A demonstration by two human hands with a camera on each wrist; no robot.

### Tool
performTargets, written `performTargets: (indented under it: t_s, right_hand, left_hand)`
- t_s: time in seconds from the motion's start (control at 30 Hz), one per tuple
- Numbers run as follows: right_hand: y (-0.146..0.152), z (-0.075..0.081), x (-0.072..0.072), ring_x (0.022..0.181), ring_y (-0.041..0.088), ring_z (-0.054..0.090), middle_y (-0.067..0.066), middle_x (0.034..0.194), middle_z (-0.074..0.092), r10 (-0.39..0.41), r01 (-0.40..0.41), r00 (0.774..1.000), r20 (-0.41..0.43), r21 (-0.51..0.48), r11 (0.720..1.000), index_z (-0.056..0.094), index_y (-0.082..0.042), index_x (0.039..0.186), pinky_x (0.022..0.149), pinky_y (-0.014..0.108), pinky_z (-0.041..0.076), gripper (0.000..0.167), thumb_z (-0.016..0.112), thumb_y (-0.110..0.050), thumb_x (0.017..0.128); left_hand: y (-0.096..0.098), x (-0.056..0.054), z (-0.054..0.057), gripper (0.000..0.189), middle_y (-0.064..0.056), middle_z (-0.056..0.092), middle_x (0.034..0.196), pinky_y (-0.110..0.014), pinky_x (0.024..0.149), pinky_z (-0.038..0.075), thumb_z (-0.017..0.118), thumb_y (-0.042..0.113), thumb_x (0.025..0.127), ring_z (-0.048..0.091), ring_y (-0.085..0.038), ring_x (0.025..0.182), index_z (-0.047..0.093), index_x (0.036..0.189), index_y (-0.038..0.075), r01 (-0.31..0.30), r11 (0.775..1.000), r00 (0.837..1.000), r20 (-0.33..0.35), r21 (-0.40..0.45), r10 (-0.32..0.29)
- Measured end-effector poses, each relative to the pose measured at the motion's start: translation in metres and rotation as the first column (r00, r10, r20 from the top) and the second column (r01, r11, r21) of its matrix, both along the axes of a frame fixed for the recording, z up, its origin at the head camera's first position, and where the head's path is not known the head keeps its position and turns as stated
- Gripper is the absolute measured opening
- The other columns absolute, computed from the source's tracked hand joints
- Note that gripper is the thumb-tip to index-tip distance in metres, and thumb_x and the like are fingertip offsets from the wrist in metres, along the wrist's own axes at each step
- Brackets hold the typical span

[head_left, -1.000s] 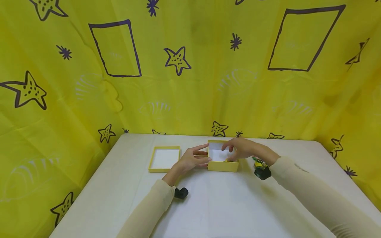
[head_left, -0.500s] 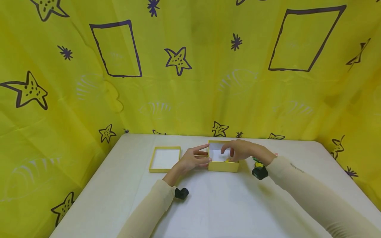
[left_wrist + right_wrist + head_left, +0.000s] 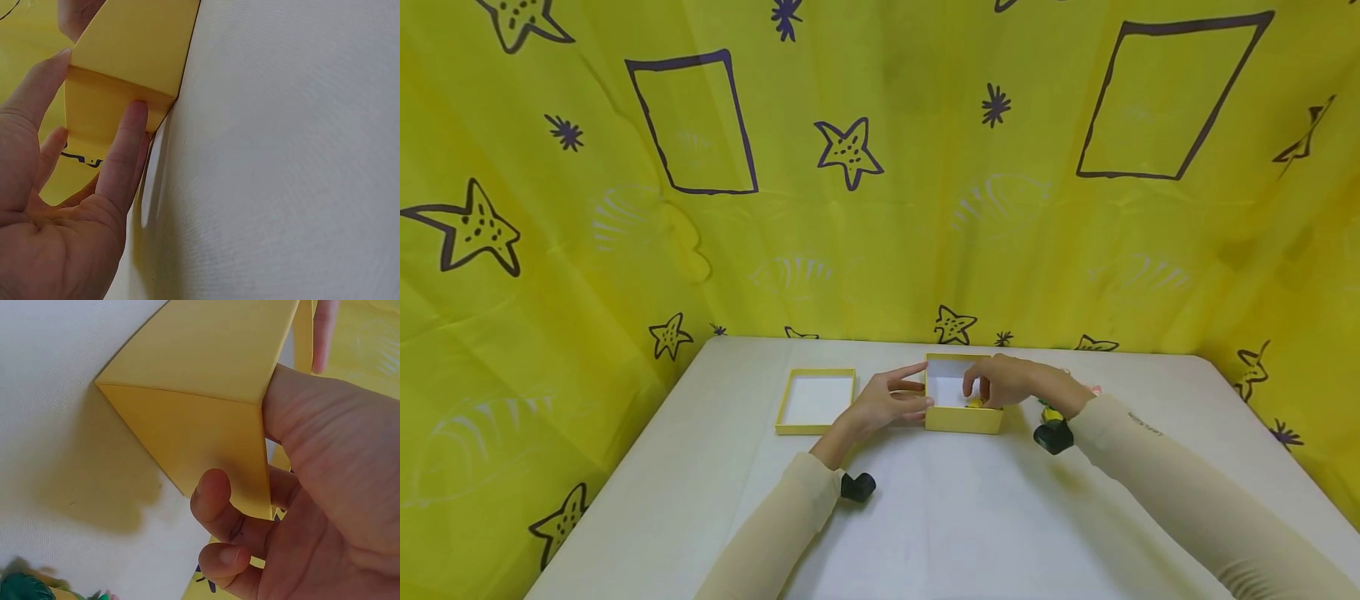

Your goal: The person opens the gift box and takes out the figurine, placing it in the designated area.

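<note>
A yellow box (image 3: 962, 420) with a white inside stands open on the table. My left hand (image 3: 883, 404) rests straight, spread fingertips against its left side; the left wrist view shows these fingers (image 3: 125, 147) on the yellow wall. My right hand (image 3: 1006, 380) reaches over the right wall, thumb and some fingers inside the box. In the right wrist view, two bent fingers (image 3: 215, 494) stay outside, beside the wall. A small yellow thing (image 3: 974, 402) shows at the right fingertips, too small to identify. The box walls hide those fingertips in the right wrist view, so their grip is unclear.
A shallow yellow lid (image 3: 805, 430) with a white inside lies left of the box. Small green and yellow figures (image 3: 1051, 412) stand right of the box, partly behind the right wrist. A patterned yellow curtain (image 3: 880, 250) hangs behind the white table (image 3: 940, 517).
My right hand has lowered slightly into the box, and its fingers have drawn closer together near the small yellow thing. The left hand and the box have stayed still.
</note>
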State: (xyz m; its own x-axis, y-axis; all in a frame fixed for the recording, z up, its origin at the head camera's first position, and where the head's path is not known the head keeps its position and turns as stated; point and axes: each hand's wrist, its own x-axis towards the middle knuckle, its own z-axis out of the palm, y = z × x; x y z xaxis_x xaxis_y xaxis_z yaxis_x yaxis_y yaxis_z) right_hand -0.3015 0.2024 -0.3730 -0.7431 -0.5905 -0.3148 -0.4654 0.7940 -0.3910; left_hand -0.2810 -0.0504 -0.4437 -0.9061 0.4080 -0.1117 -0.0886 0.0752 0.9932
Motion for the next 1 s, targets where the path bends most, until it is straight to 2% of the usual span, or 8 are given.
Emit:
performTargets:
  t_s: [0.57,1.0]
  right_hand:
    - [0.0009,-0.0023,-0.0018,0.083,0.017,0.055,0.000,0.089,0.064,0.011,-0.011,1.000,-0.004,0.006,1.000,0.072,-0.013,0.104,0.076,0.029,0.052,0.022,0.077,0.001,0.087]
    - [0.0015,-0.0020,-0.0007,0.083,0.017,0.055,0.000,0.090,0.064,0.018,-0.018,1.000,-0.005,-0.010,1.000,0.072,-0.011,0.105,0.076,0.029,0.053,0.021,0.077,-0.001,0.087]
  left_hand:
    - [-0.0006,0.0000,0.0008,0.069,-0.015,0.062,0.134,-0.036,0.086,0.062,0.083,0.012,0.088,0.070,-0.025,0.107,0.056,0.149,0.028,0.003,1.000,1.000,-0.011,-0.010,-0.003]
    - [-0.0005,0.0010,0.0012,0.069,-0.014,0.062,0.134,-0.036,0.086,0.063,0.083,0.011,0.088,0.070,-0.024,0.106,0.056,0.149,0.029,0.003,1.000,1.000,-0.003,-0.006,-0.003]
